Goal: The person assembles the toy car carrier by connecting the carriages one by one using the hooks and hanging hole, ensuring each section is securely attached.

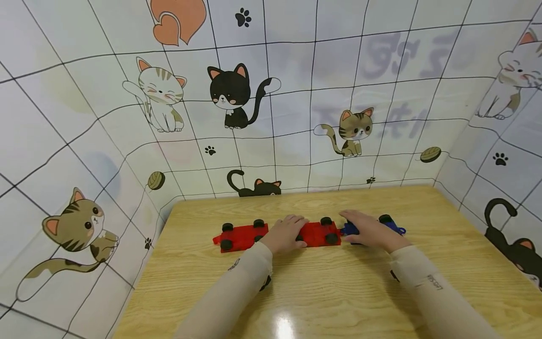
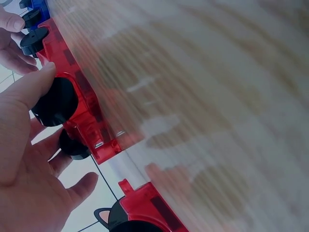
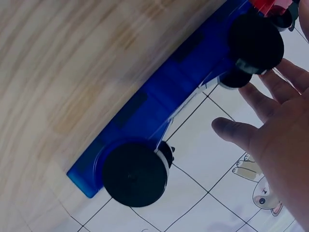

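Two red toy wagons and one blue toy wagon lie wheels-up in a row on the table. My left hand [image 1: 288, 234] holds the middle red wagon [image 1: 317, 235]; its thumb touches one side by a black wheel [image 2: 57, 101]. In the left wrist view, a small gap separates this wagon from the other red wagon [image 2: 152, 205]. My right hand [image 1: 368, 229] grips the inner end of the blue wagon [image 3: 159, 104], with fingers round its far side. The red and blue ends meet there; whether they are hooked together is hidden.
The left red wagon [image 1: 241, 237] stands free of both hands. A loop [image 1: 401, 230] sticks out at the blue wagon's right end. The wood-grain table [image 1: 313, 292] meets a cat-print wall covering [image 1: 292, 117] at the back and sides.
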Demonstrator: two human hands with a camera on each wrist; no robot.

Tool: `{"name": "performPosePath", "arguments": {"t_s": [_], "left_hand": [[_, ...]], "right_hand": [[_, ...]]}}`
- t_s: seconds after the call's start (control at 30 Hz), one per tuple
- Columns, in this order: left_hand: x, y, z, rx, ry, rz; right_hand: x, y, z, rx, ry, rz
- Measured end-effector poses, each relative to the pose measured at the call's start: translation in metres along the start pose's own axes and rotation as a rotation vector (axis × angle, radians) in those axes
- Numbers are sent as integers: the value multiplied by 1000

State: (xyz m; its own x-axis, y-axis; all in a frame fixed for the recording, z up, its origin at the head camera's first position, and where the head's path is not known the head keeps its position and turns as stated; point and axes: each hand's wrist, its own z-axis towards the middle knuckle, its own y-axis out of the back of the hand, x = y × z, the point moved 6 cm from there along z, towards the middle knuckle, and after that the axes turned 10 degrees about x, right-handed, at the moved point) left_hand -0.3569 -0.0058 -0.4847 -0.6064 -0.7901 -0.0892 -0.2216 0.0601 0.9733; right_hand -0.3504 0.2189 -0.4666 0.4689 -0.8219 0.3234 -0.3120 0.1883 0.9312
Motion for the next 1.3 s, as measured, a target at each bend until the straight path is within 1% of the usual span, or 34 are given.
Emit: {"name": "performPosePath", "arguments": {"t_s": [0.33,0.5,0.83,0.97,1.1,1.3], "left_hand": [[4,1,-1,-17,-9,-12],[5,2,-4,-24,-12,-39],[13,2,-8,-36,6,-73],[16,1,-12,-31,13,-80],[22,-1,-14,-31,17,-71],[28,-2,-16,-43,11,-70]], "right_hand": [[2,-9,9,10,3,35],[6,-12,11,23,3,53],[13,-11,14,23,-16,94],[15,-12,14,28,-8,81],[19,-12,14,16,12,65],[20,-15,15,8,1,47]]}}
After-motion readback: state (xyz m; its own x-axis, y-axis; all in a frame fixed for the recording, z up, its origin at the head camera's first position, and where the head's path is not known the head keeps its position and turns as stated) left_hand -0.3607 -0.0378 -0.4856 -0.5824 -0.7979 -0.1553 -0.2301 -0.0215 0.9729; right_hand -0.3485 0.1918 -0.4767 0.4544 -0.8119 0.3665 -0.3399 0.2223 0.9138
